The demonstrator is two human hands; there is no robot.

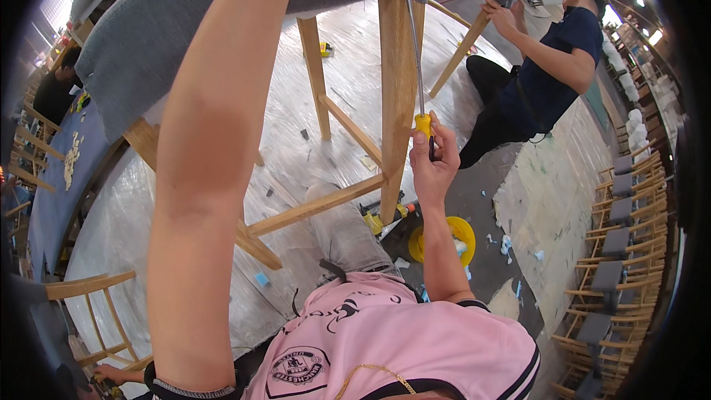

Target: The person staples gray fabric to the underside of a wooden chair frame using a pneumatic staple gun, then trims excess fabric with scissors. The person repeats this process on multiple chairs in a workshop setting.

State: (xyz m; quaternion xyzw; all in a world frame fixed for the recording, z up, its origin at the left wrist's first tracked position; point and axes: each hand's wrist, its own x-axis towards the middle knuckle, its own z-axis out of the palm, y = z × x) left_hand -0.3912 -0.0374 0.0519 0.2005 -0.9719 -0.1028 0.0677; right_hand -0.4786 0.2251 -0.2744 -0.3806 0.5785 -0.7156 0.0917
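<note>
My right hand (437,167) is closed around the yellow-and-black handle of a screwdriver (423,124). Its long, thin shaft runs upward beside a wooden chair leg (395,81), and its tip reaches the edge of the grey upholstery (141,44). This chair stands in front of me, with wooden stretchers (318,204) joining its legs low down. My left arm stretches up across the grey fabric and leaves the picture at the top, so my left hand is out of sight.
Plastic film (289,170) covers the round surface under the chair. A yellow bucket (471,234) and a power tool (400,212) sit near my right arm. To the right, a co-worker (552,67) handles another chair's leg. Rows of chairs (615,244) line the right side; a chair frame (92,281) stands lower left.
</note>
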